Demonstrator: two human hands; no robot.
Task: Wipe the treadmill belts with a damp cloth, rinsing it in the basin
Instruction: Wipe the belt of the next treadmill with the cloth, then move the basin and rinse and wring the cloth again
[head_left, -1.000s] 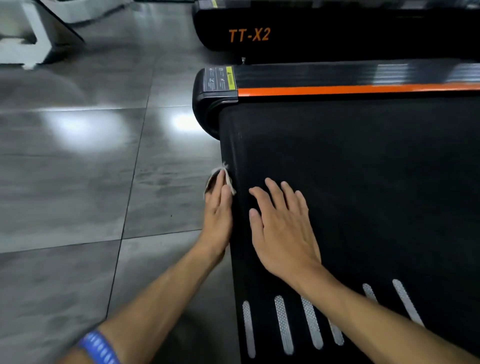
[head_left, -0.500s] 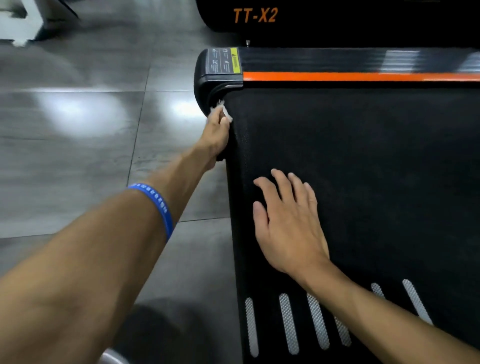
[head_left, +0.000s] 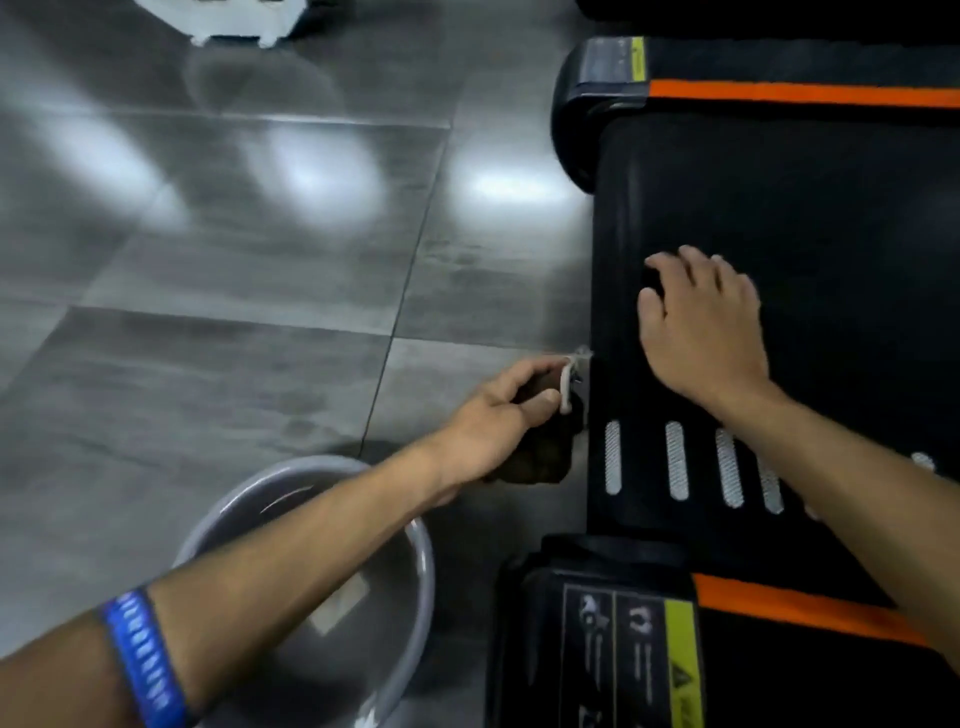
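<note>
Head view: left hand (head_left: 498, 415) grips a dark cloth (head_left: 545, 457) with a pale edge, pressed at the left edge of the treadmill belt (head_left: 831, 234). Right hand (head_left: 701, 327) rests palm-down on the belt just right of the left hand, fingers slightly curled, holding nothing. Grey basin (head_left: 415, 545) sits on the floor (head_left: 234, 312) under the left forearm. Blue wristband (head_left: 145, 660) on that arm. Frame is motion-blurred.

No legible text. Near treadmill label (head_left: 631, 654): pictograms, yellow panel with warning triangle, wording too blurred to read. Far treadmill label (head_left: 615, 61): yellow strip, print illegible. Wristband (head_left: 143, 660): white markings, unreadable.
</note>
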